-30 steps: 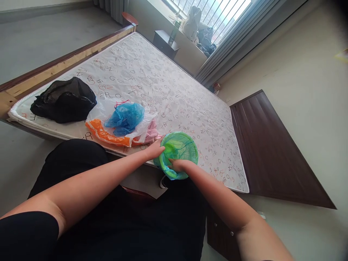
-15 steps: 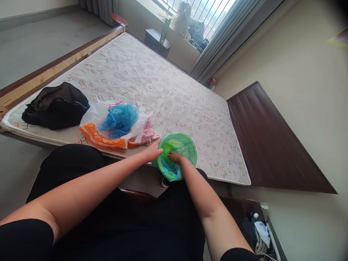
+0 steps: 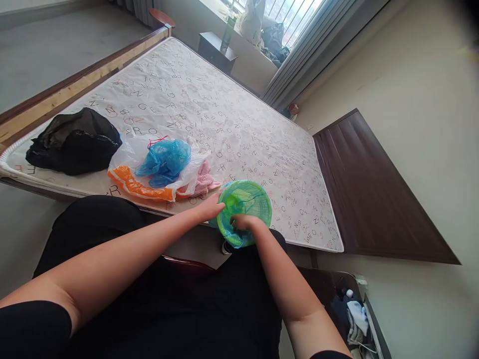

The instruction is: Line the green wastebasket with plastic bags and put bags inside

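Note:
A green plastic basket (image 3: 265,202) is tilted toward me over my lap, at the bed's near edge. Thin blue plastic bag film (image 3: 236,240) lines it and folds over its rim. My left hand (image 3: 214,205) grips the basket's left rim, thumb on the inside and the other fingers hidden behind. My right hand (image 3: 242,221) reaches inside the basket with its fingers curled by the lining; whether they pinch the film is not clear.
On the mattress (image 3: 239,129) lie a black plastic bag (image 3: 75,142), a white and orange plastic bag (image 3: 140,185), a crumpled blue plastic bag (image 3: 164,162) and a pink cloth (image 3: 205,180). A dark headboard (image 3: 374,199) stands right. Clothes (image 3: 357,316) lie at lower right.
Inside the basket my right hand has shifted slightly toward me, and its fingers are more curled. My left hand keeps its hold on the rim. The view has tilted slightly.

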A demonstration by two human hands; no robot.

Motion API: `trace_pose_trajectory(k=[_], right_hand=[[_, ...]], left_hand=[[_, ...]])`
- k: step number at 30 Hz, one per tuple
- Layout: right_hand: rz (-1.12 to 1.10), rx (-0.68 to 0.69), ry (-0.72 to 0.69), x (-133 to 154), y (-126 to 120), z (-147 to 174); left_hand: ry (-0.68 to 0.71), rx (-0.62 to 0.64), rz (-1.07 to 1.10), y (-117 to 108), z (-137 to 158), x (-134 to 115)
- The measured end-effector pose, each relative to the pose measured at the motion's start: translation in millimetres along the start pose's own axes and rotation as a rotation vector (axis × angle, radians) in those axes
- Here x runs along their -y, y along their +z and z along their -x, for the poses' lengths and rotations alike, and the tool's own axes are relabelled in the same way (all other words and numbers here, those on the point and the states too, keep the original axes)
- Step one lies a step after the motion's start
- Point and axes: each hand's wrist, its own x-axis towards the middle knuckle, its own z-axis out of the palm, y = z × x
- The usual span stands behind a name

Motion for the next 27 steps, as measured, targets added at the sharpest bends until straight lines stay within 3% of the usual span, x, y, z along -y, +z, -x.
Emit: trace_pose_trajectory(k=[3,7,9,11,13,16,20,24,27], right_hand=[[0.040,-0.139,-0.085,0,5,13],[0.095,-0.424,-0.306,-1,22,20],[0.095,-0.370,-0.325,-1,35,18],[0.065,-0.235,-0.253,-2,46,15],[0.032,-0.195,-0.184,-3,51,12],[-0.008,-0.325,-0.168,1,47,6],[-0.409,-0.523,-0.147,24,50,-6],[-0.702,-0.396,-0.249,48,67,-16],[-0.592,-0.425,-0.249,49,65,-22]], left_hand=[[0.012,-0.007,0.015,-1,0,0],[0.000,-0.005,-0.003,-2,0,-5],[-0.005,-0.005,-0.013,-2,1,-7],[-0.012,0.001,-0.025,-1,1,-8],[-0.024,0.008,-0.047,0,1,-8],[-0.006,0.011,-0.074,1,1,-7],[0.000,0.016,-0.082,1,1,-8],[-0.013,0.010,-0.102,0,3,-11],[0.016,0.030,-0.121,0,5,-13]])
